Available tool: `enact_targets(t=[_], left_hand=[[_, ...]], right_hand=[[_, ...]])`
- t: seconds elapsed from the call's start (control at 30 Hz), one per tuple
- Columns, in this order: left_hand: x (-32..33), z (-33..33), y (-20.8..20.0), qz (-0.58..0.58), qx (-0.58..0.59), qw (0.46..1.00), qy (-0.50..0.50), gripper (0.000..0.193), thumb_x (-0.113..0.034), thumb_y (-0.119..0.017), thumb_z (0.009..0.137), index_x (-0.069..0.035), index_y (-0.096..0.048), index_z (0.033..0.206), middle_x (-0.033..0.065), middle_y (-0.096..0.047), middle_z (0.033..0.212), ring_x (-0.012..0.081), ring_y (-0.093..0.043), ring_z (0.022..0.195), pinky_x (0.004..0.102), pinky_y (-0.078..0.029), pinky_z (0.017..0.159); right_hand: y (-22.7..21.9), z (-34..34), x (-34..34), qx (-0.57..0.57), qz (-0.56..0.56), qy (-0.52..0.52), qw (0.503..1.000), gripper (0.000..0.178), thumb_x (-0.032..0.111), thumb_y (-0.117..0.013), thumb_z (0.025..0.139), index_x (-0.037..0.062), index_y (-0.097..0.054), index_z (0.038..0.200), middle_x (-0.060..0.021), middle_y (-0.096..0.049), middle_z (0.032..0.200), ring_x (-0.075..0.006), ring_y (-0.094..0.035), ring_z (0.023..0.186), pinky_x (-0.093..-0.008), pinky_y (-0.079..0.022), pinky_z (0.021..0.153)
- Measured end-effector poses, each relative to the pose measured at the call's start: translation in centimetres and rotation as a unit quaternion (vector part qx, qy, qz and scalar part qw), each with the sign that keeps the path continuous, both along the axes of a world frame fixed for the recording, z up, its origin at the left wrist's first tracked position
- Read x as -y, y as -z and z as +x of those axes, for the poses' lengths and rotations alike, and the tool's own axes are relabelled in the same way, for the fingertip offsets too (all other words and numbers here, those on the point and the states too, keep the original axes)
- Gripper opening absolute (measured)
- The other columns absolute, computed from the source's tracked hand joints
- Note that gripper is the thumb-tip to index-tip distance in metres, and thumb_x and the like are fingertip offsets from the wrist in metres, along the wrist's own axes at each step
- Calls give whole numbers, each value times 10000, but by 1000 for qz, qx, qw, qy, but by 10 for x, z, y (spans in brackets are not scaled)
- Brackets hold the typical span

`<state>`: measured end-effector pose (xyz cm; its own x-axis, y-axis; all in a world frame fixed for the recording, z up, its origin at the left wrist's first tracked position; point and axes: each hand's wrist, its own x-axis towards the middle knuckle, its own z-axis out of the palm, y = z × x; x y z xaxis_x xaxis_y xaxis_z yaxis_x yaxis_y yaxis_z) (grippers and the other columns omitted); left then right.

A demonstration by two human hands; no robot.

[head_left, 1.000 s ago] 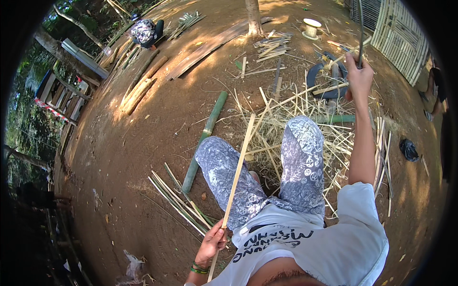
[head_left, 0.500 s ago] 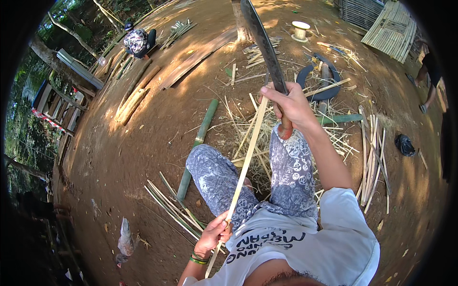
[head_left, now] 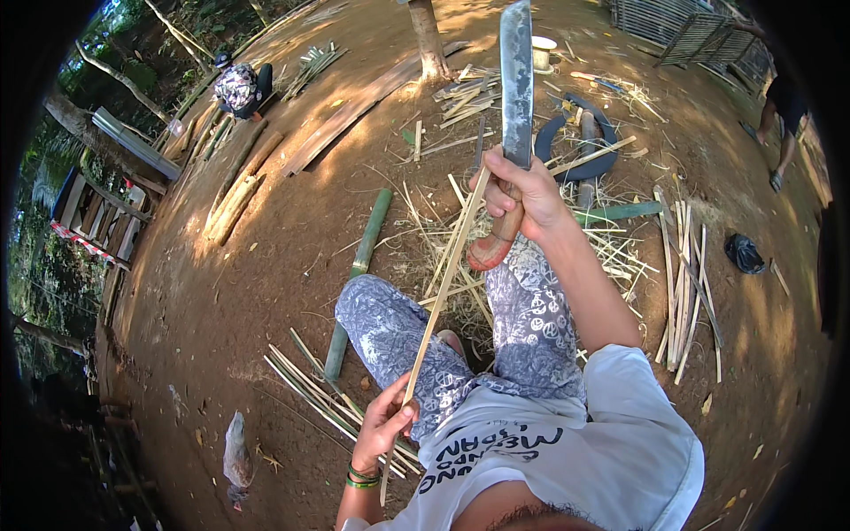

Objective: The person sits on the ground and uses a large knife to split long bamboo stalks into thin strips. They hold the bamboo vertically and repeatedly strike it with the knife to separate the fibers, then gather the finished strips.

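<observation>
My right hand (head_left: 529,196) is closed around the wooden handle of a machete (head_left: 516,80), whose broad, dark-flecked blade points up and away with its flat face showing. The handle's reddish hooked end sticks out below the fist. A long, pale bamboo strip (head_left: 434,314) runs from beside my right thumb down to my left hand (head_left: 386,423). Its upper end lies against the right hand, apparently under the thumb. My left fingers pinch the strip near its lower end, and its tail hangs past the wrist. The strip shows narrow, almost edge-on.
Bamboo shavings and strips lie between and beyond my knees. Split strips (head_left: 680,292) are piled at the right, more (head_left: 328,403) at the left beside a green bamboo pole (head_left: 369,232). A black ring (head_left: 553,133) lies ahead. A chicken (head_left: 236,451) stands lower left; a person (head_left: 239,87) crouches far left.
The machete has turned in my right hand, bringing the blade's flat face into view and standing it more upright. The bamboo strip has rolled toward its narrow edge, and my left fingers have shifted on it.
</observation>
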<state>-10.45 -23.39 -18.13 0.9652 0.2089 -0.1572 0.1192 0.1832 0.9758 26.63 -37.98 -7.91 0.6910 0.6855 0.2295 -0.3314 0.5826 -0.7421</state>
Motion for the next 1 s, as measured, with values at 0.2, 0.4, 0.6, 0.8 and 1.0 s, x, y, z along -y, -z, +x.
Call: enact_targets(t=[0.2,0.4,0.6,0.8,1.0], left_hand=[[15,106,-23,-88,-25,992,87,470,-135,-442,1064,-108,-374,1529,-35,-401,676,43,-359,515,192,-331,458],[47,173,-9,-167,-69,975,131,418,-154,-410,1080,-119,-418,1497,-42,-382,700,33,-297,518,187,-258,431],[57,197,7,-160,-92,974,128,408,-164,-426,1078,-131,-431,1485,-43,-395,705,32,-313,511,193,-263,430],[55,195,16,-129,-112,980,102,434,-179,-454,1072,-149,-410,1503,-42,-419,706,40,-334,506,203,-283,425],[57,186,15,-116,-95,983,101,427,-165,-439,1075,-132,-430,1500,-65,-385,665,18,-323,500,192,-295,424]], right_hand=[[1,-5,32,139,-138,226,954,305,314,-703,939,11,-673,932,-109,-723,798,-36,-495,481,-186,-390,432],[55,-30,98,352,-475,314,743,561,536,-559,964,27,-704,1149,-108,-643,603,-191,-597,516,-390,-454,521],[117,-71,99,426,-590,244,641,739,586,-566,928,15,-514,1394,-232,-603,586,-412,-636,549,-485,-501,555],[122,-70,96,484,-588,222,609,835,613,-565,915,2,-407,1463,-216,-577,549,-403,-613,498,-495,-492,519],[124,-63,95,476,-600,219,604,847,559,-611,907,22,-350,1508,-218,-569,556,-414,-601,532,-490,-460,538]])
